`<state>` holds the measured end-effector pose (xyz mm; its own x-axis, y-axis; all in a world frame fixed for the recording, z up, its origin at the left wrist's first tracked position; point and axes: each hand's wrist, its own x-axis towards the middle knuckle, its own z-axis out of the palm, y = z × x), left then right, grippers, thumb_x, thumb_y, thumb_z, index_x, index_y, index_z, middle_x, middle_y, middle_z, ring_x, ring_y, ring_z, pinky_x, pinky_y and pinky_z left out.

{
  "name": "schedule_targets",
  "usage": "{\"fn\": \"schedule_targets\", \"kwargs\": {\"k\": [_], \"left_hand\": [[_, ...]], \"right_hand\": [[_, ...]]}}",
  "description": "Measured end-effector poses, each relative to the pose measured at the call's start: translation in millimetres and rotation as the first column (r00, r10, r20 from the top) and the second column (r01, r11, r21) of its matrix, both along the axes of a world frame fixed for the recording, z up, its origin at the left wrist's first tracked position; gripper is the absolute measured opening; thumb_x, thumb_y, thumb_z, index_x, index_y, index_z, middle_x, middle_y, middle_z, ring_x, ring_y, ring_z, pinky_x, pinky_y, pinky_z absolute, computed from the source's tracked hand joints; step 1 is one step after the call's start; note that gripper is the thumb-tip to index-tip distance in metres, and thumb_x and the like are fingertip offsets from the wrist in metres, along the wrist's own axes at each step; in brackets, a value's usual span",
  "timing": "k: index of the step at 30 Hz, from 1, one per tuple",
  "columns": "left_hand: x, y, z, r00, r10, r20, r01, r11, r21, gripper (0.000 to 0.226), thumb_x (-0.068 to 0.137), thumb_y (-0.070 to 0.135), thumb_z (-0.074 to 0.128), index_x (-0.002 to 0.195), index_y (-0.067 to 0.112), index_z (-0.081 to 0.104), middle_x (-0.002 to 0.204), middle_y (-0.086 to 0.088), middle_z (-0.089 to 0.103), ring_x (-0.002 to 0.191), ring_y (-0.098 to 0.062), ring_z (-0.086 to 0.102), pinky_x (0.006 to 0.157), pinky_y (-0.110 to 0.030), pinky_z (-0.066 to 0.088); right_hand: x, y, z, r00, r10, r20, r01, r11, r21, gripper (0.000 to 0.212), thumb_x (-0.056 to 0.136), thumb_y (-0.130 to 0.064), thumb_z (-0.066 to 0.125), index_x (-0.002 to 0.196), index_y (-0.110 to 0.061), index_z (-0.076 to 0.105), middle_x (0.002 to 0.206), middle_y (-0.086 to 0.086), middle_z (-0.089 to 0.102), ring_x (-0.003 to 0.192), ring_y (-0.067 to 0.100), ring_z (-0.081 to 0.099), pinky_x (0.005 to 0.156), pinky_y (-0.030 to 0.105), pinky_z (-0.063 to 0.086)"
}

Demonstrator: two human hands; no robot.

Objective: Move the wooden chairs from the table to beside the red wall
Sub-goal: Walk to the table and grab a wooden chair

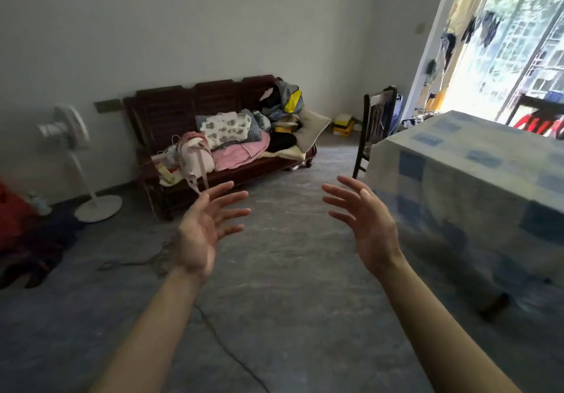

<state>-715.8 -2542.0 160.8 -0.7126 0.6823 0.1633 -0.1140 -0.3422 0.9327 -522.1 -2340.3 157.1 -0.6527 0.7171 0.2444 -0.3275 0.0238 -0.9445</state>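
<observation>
A dark wooden chair (377, 124) stands tucked against the far left side of the table (476, 160), which wears a blue-and-white checked cloth. Part of another dark chair back (540, 105), with something red on it, shows beyond the table at the right edge. My left hand (204, 228) and my right hand (366, 221) are held out over the bare floor, palms facing each other, fingers spread, holding nothing. Both are well short of the chair. A red surface (7, 209) shows at the far left edge.
A dark wooden sofa (171, 118) piled with clothes and bedding stands against the back wall. A white standing fan (70, 136) is to its left, with a cable (219, 340) trailing across the grey floor. Dark clothes lie on the floor at left. Yellow boxes (343, 124) sit near the corner.
</observation>
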Motion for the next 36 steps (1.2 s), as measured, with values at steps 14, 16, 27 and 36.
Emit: {"fn": "schedule_targets", "kwargs": {"k": [14, 16, 27, 36], "left_hand": [[-320.7, 401.1, 31.5, 0.974, -0.225, -0.010, 0.225, 0.974, -0.037, 0.051, 0.108, 0.041, 0.025, 0.141, 0.019, 0.057, 0.129, -0.005, 0.073, 0.114, -0.031, 0.069, 0.087, -0.045, 0.050], [-348.9, 460.5, 30.9, 0.965, -0.261, -0.012, 0.261, 0.965, -0.039, 0.051, 0.108, 0.042, 0.025, 0.141, 0.021, 0.058, 0.130, -0.005, 0.073, 0.115, -0.032, 0.069, 0.088, -0.045, 0.050], [-506.8, 816.6, 35.5, 0.935, -0.355, 0.027, 0.355, 0.934, -0.022, 0.053, 0.107, 0.046, 0.028, 0.142, 0.020, 0.058, 0.134, -0.010, 0.070, 0.114, -0.034, 0.070, 0.082, -0.041, 0.052], [-627.7, 1080.2, 15.8, 0.918, -0.392, 0.054, 0.393, 0.919, -0.025, 0.047, 0.108, 0.045, 0.029, 0.131, 0.025, 0.065, 0.132, -0.009, 0.071, 0.111, -0.033, 0.071, 0.083, -0.045, 0.050]], "right_hand": [[-277.3, 337.8, 34.0, 0.957, -0.290, 0.002, 0.290, 0.956, 0.042, 0.050, 0.100, -0.040, 0.039, 0.145, -0.022, 0.052, 0.132, 0.005, 0.071, 0.122, 0.024, 0.066, 0.102, 0.047, 0.048], [-303.2, 390.9, 32.9, 0.948, -0.319, -0.015, 0.320, 0.947, 0.032, 0.051, 0.099, -0.040, 0.040, 0.145, -0.023, 0.052, 0.133, 0.005, 0.071, 0.122, 0.025, 0.066, 0.103, 0.049, 0.048], [-456.8, 731.3, 18.5, 0.916, -0.393, -0.074, 0.392, 0.919, -0.030, 0.053, 0.097, -0.045, 0.041, 0.145, -0.025, 0.051, 0.135, 0.005, 0.069, 0.123, 0.025, 0.066, 0.103, 0.049, 0.050], [-557.5, 979.7, 20.5, 0.886, -0.463, -0.032, 0.462, 0.886, -0.020, 0.050, 0.095, -0.042, 0.043, 0.140, -0.025, 0.054, 0.133, 0.008, 0.070, 0.120, 0.027, 0.067, 0.094, 0.042, 0.052]]}}
